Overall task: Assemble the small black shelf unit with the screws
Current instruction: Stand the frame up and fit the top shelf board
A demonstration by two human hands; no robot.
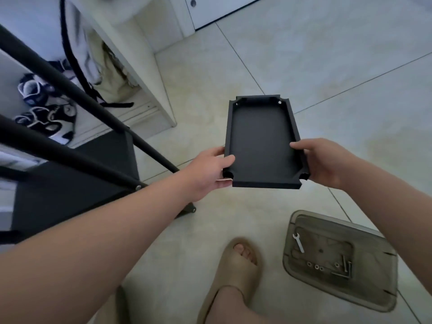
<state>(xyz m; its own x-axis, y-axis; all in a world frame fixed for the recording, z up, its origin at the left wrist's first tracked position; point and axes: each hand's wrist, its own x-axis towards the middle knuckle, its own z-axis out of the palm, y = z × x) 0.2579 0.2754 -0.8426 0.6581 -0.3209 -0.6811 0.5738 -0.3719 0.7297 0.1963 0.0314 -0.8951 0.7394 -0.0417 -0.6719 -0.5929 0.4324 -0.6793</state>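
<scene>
A black rectangular shelf tray point(261, 141) with notched corners and small screw holes hangs above the tiled floor, hollow side up. My left hand point(208, 171) grips its left rim near the front corner, thumb over the edge. My right hand point(322, 160) grips the right rim the same way. To the left stands the partly built black shelf unit point(77, 183), with two slanted black poles point(70, 90) fixed to a lower shelf by a screw. Screws and nuts point(327, 267) and a small silver wrench point(298, 243) lie in a translucent lid.
The translucent grey lid point(374, 288) lies on the floor at lower right. My foot in a tan slipper point(236, 272) is beside it. A white cabinet point(145, 73) with shoes point(44, 108) and a bag stands at upper left. Pale floor tiles stretch behind the tray.
</scene>
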